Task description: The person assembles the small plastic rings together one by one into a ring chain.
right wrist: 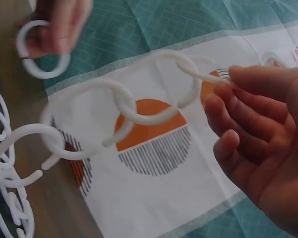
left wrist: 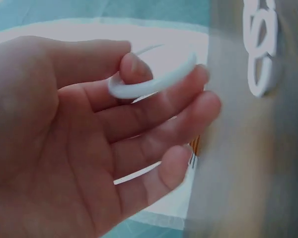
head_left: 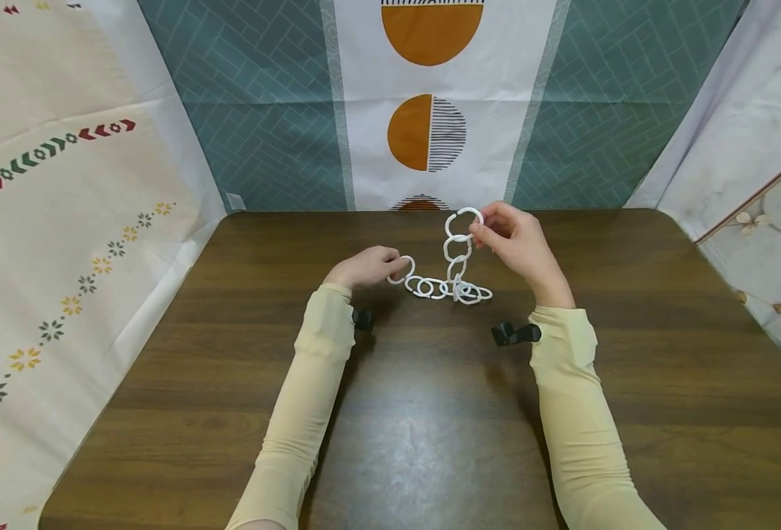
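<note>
Between thumb and finger, my left hand (head_left: 366, 266) pinches one loose white plastic ring link (left wrist: 159, 85). In the right wrist view this ring hangs apart from the chain. My right hand (head_left: 516, 239) grips the end link of a white chain of open rings (right wrist: 144, 119) by thumb and fingertips. Several links dangle from that hand, each with a small gap in its loop. The lower part of the chain lies heaped on the table, its left end close to the left hand's ring in the head view.
The brown wooden table (head_left: 416, 412) reaches a back edge just behind the hands. Teal and white patterned cloth (head_left: 271, 110) hangs behind it, with more printed cloth at left and right. Black camera mounts (head_left: 516, 333) sit on both wrists.
</note>
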The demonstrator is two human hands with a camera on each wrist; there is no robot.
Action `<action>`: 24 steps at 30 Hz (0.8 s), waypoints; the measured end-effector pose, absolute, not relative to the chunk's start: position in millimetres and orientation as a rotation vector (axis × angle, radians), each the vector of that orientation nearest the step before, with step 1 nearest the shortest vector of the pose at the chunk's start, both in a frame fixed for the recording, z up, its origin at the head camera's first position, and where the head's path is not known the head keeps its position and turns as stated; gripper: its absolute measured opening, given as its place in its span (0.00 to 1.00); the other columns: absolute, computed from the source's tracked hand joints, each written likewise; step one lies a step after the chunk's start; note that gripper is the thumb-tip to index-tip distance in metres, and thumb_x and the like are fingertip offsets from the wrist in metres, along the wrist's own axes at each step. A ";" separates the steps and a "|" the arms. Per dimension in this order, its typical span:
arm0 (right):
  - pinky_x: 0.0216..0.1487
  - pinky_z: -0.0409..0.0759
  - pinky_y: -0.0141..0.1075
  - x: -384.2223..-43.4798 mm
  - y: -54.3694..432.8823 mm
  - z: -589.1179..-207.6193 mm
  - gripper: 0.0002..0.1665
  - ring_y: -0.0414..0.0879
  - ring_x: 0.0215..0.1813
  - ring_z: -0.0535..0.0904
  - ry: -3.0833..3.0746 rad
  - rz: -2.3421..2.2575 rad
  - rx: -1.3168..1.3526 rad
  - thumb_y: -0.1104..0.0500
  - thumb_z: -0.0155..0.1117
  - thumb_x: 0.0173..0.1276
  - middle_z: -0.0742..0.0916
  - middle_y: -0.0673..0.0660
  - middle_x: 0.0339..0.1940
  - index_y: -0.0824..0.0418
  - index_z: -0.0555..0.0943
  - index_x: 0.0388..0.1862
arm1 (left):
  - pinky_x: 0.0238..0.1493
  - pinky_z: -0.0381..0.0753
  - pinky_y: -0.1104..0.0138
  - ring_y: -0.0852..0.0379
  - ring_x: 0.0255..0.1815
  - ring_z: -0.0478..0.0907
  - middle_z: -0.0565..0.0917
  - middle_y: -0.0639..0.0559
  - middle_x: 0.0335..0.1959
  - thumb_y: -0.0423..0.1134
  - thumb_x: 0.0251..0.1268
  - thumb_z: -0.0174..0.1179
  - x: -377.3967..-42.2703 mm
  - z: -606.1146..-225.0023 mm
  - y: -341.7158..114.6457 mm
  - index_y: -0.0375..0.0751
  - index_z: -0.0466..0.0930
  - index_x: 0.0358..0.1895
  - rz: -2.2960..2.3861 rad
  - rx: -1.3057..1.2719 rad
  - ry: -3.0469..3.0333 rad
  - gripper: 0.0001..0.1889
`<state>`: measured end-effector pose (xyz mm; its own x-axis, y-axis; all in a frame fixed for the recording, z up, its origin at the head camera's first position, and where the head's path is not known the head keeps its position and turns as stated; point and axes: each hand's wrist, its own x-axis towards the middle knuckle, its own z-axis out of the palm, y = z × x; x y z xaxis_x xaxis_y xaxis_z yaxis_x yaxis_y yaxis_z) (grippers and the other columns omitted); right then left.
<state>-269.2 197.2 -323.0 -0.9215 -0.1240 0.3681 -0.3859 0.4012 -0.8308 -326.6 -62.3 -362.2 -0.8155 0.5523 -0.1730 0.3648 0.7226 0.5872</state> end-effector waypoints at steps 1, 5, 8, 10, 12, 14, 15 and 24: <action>0.31 0.74 0.27 -270.1 196.0 -324.1 0.09 0.35 0.28 0.79 -2.440 1.510 0.480 0.62 0.64 0.67 0.83 0.43 0.24 0.68 0.77 0.39 | 0.40 0.67 0.65 0.55 0.34 0.69 0.76 0.50 0.32 0.48 0.77 0.44 -325.9 -360.2 -61.8 0.40 0.75 0.34 0.815 0.715 2.601 0.18; 0.34 0.77 0.28 -273.4 191.8 -329.7 0.07 0.38 0.28 0.79 -2.526 1.462 0.586 0.63 0.64 0.67 0.83 0.56 0.25 0.68 0.78 0.39 | 0.40 0.66 0.65 0.53 0.34 0.68 0.76 0.48 0.32 0.47 0.77 0.44 -325.3 -354.6 -59.6 0.39 0.75 0.35 1.006 0.739 2.691 0.17; 0.36 0.77 0.28 -275.4 189.4 -333.3 0.07 0.39 0.28 0.79 -2.572 1.439 0.620 0.63 0.64 0.67 0.83 0.60 0.26 0.67 0.78 0.38 | 0.42 0.68 0.65 0.53 0.36 0.71 0.77 0.48 0.35 0.46 0.76 0.48 -324.9 -350.0 -58.9 0.39 0.78 0.36 1.179 0.771 2.792 0.16; 0.37 0.77 0.28 -276.3 188.2 -335.2 0.07 0.39 0.28 0.79 -2.591 1.450 0.627 0.62 0.63 0.68 0.83 0.61 0.27 0.66 0.78 0.39 | 0.44 0.70 0.64 0.52 0.38 0.72 0.78 0.46 0.37 0.45 0.74 0.52 -324.3 -346.7 -58.6 0.39 0.81 0.37 1.294 0.807 2.833 0.14; 0.37 0.76 0.29 -277.0 187.7 -336.8 0.08 0.38 0.28 0.78 -2.609 1.470 0.634 0.62 0.63 0.68 0.82 0.61 0.27 0.67 0.78 0.40 | 0.45 0.72 0.66 0.53 0.40 0.74 0.79 0.46 0.40 0.44 0.72 0.55 -323.9 -344.6 -58.3 0.39 0.84 0.39 1.394 0.855 2.832 0.13; 0.36 0.77 0.30 -278.1 187.1 -338.3 0.09 0.40 0.28 0.78 -2.622 1.526 0.629 0.62 0.62 0.69 0.82 0.61 0.26 0.68 0.78 0.41 | 0.44 0.72 0.68 0.54 0.39 0.74 0.81 0.45 0.41 0.42 0.70 0.57 -323.7 -343.6 -58.0 0.39 0.85 0.41 1.491 0.917 2.787 0.11; 0.35 0.77 0.29 -278.6 186.7 -338.9 0.09 0.41 0.28 0.78 -2.630 1.558 0.626 0.62 0.61 0.69 0.82 0.60 0.26 0.69 0.78 0.42 | 0.42 0.72 0.69 0.55 0.38 0.74 0.81 0.45 0.41 0.42 0.69 0.58 -323.6 -343.4 -57.9 0.39 0.86 0.41 1.530 0.954 2.755 0.11; 0.31 0.76 0.29 -280.8 183.5 -341.7 0.13 0.37 0.26 0.74 -2.624 1.846 0.541 0.62 0.56 0.73 0.79 0.46 0.20 0.74 0.74 0.44 | 0.35 0.69 0.65 0.61 0.33 0.71 0.84 0.42 0.38 0.33 0.66 0.60 -321.5 -342.8 -58.1 0.34 0.86 0.39 1.705 1.243 2.521 0.07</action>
